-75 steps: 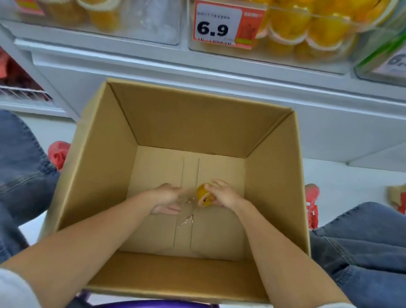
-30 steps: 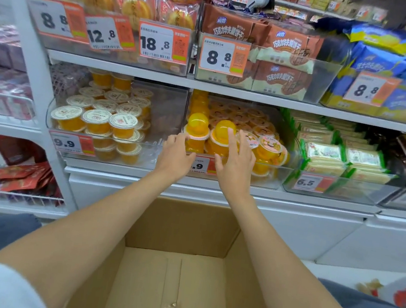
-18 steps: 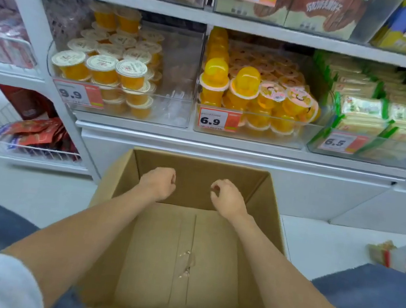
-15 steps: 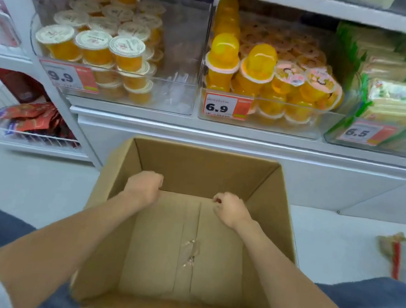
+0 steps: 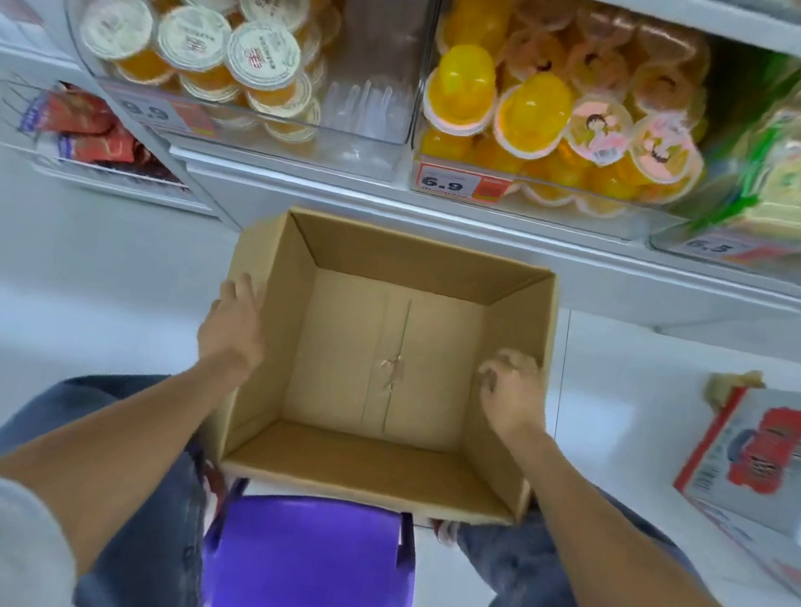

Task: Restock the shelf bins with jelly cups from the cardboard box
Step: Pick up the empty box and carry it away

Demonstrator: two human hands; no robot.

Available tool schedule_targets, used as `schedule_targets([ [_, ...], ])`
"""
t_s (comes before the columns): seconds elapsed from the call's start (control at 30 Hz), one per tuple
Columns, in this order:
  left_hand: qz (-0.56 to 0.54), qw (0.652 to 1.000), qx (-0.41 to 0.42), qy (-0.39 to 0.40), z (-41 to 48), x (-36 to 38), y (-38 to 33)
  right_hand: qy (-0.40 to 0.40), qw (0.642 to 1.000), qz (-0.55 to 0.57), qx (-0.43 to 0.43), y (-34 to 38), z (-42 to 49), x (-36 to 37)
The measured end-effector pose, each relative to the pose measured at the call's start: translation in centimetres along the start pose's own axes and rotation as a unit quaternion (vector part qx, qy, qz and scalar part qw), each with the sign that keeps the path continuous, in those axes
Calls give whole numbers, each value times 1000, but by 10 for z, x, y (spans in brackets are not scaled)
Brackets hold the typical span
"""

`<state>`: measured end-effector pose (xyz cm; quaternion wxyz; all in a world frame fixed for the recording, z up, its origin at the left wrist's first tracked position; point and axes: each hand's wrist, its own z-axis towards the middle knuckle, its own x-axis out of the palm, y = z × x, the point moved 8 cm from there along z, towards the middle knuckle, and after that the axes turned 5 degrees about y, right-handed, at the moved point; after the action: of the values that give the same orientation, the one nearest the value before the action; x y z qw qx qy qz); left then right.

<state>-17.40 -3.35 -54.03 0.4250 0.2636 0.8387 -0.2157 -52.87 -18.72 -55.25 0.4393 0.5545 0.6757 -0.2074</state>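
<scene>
Head view: your cardboard box [image 5: 383, 366] sits on the floor between your knees, ahead of a purple stool [image 5: 308, 564], and its bottom shows bare, with no jelly cups left inside. Your left hand [image 5: 233, 328] lies spread and flat on the outside of the box's left wall; your right hand [image 5: 511, 390] curls loosely over the right wall, pinching nothing. The jelly cups [image 5: 533, 112] fill the clear shelf bin [image 5: 551, 206] above the 6.9 price tag [image 5: 461, 185]. Restocking looks finished, so your next move likely means gripping both walls firmly and lifting the empty box clear.
</scene>
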Motion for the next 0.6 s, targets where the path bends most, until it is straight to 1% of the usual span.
schedule_targets([
  [0.1,-38,991,-88,97,-15,41,20,-9,997,26,74,-26,-12,-6],
  [0.13,-54,985,-111,119,-20,55,25,-12,993,54,108,-36,-16,-6],
  [0.17,-87,980,-133,124,-25,64,29,-21,984,100,143,-46,-18,-4],
  [0.23,-143,970,-173,93,-24,73,40,-31,957,178,226,-71,-21,7],
  [0.3,-130,970,-186,83,-15,75,47,8,934,197,297,-91,-20,23],
  [0.33,-121,972,-179,92,-10,75,50,43,931,184,312,-94,-18,30],
  [0.4,-130,972,-161,114,-7,73,58,88,931,160,316,-92,-15,38],
  [0.47,-157,967,-166,114,-13,62,70,105,936,150,301,-74,-16,33],
  [0.6,-232,940,-230,100,-34,33,133,111,953,134,247,-5,-22,16],
])
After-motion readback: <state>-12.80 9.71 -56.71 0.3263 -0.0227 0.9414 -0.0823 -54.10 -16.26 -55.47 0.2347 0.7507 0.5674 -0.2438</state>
